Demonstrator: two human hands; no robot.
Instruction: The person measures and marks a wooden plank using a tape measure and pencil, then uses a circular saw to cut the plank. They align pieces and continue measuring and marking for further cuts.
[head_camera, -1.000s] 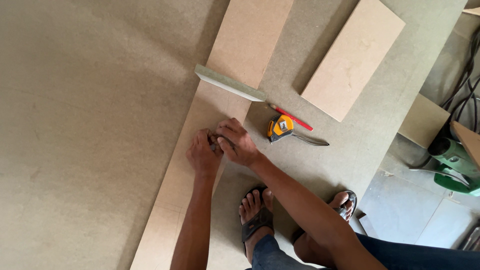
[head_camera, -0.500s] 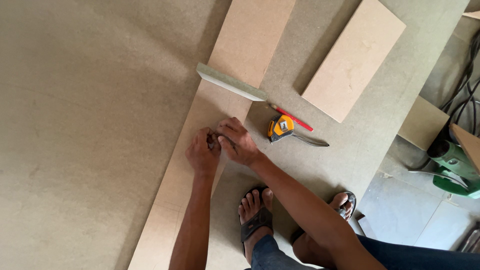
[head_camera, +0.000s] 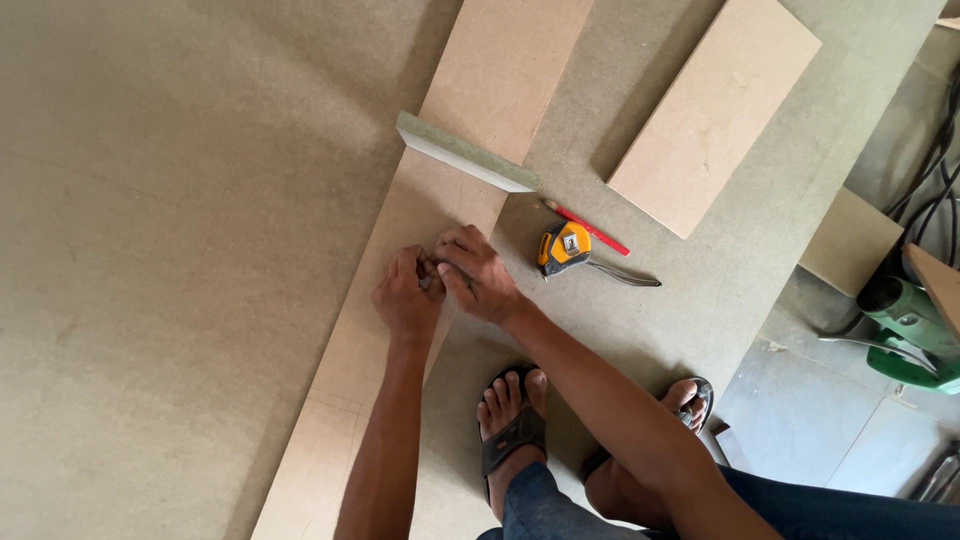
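Board strip (head_camera: 455, 200), long and pale, lay directly under both hands, its long axis running away from the person toward a grey straightedge (head_camera: 465, 152) set across it just beyond the fingers. Left hand (head_camera: 405, 298) and right hand (head_camera: 480, 272) pressed together on it, fingers curled; whether they pinched anything could not be told. Tape measure (head_camera: 563, 248) and red pencil (head_camera: 590, 227) sat just right of the right hand.

Soft even daylight, faint shadows, sharp focus

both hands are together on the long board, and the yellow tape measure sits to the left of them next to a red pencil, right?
Not quite: in the head view the tape measure lies to the right of the hands, not the left. The rest holds: left hand and right hand meet on the long board, red pencil beside the tape.
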